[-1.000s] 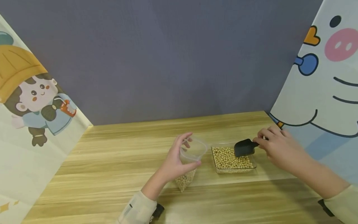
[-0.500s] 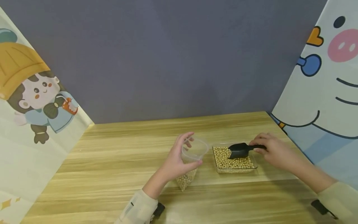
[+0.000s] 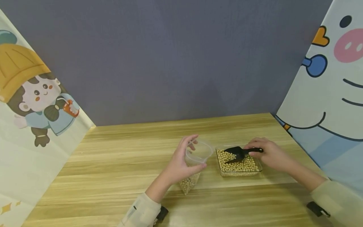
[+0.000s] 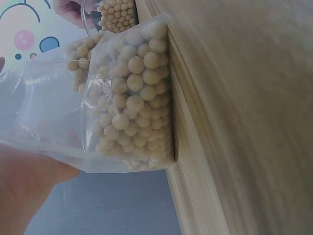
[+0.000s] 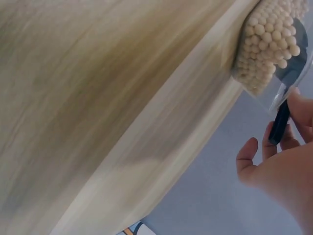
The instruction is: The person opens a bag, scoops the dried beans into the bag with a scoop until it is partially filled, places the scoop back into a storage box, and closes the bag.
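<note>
A clear plastic bag (image 4: 128,98), its lower part filled with round pale-yellow beans, stands upright on the table with its mouth spread wide. My left hand (image 3: 181,160) holds it near the mouth, thumb on one side and fingers on the other. To its right sits a clear rectangular container (image 3: 241,173) of the same beans (image 3: 244,165). My right hand (image 3: 267,153) grips the handle of a black scoop (image 3: 239,154), whose blade is pushed into those beans, pointing left. In the right wrist view, fingers and thumb pinch the handle (image 5: 279,125) above the container's edge.
The wood-grain table (image 3: 119,170) ends at a grey back wall (image 3: 175,63). Cartoon-printed panels stand at the left (image 3: 65,138) and right (image 3: 306,107). The bag and the container are only a short gap apart.
My right hand has moved left and lowered the scoop, turning its blade into the beans in the container. My left hand and the bag have stayed nearly still.
</note>
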Motion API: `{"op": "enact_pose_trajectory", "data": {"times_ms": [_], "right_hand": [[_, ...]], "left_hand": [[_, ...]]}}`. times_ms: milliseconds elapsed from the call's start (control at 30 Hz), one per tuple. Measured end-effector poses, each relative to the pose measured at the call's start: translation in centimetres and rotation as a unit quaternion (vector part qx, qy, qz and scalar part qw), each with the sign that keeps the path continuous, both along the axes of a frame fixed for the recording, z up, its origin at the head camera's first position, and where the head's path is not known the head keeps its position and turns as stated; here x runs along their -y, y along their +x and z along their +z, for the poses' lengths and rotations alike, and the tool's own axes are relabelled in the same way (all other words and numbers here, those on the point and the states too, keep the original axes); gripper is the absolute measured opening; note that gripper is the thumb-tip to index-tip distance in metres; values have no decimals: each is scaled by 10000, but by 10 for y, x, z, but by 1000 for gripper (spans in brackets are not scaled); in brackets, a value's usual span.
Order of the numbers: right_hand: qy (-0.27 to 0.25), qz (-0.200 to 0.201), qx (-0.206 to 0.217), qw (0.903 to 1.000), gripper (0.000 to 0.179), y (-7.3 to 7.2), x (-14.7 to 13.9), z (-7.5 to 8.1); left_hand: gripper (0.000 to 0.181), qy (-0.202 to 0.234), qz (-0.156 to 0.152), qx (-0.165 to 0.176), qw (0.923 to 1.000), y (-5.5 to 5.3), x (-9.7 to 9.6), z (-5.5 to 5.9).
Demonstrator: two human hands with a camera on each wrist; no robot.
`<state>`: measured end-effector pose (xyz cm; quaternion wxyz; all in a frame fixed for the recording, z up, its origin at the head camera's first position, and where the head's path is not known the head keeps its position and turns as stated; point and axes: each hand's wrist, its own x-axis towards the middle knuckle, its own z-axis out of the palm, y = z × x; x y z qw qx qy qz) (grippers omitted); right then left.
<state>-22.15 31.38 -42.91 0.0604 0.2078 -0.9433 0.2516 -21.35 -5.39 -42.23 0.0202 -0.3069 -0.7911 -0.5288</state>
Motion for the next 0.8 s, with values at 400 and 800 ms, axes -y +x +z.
{"op": "enact_pose_trajectory", "data": {"times_ms": [400,800], "right_hand": [[1719,488,-1509,9723,25,2,15,4],[574,272,-1093,9920,26,0,-11,-7]], "left_hand": [[96,-37,-16,-70,10000,1,-1,-2],[94,-39,-66,-125,9999,-1,-3,-4]]}}
